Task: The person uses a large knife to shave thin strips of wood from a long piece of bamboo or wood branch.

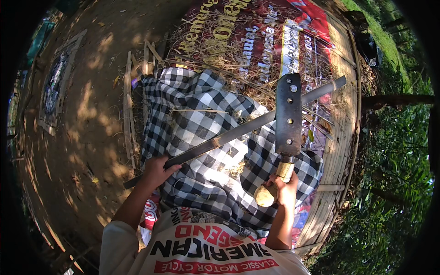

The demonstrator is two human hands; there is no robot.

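Observation:
My left hand (158,173) is closed round the lower left part of a long split bamboo strip (240,129), which slants up to the right across my lap. In my right hand (285,187) is a broad-bladed cleaver (288,117), gripped by its pale wooden handle with a rounded knob at the end. The dark blade has several holes along it and points away from me. It overlaps the strip's right half from above; whether they touch I cannot tell. A black-and-white checked cloth (197,123) covers my legs under both.
Beyond my legs lies a dark red printed banner (256,34), strewn with thin shavings (208,46). A bamboo slat platform edge (343,137) runs along the right, with green plants (389,192) past it. Bare earth (87,151) and loose bamboo pieces (129,110) are on the left.

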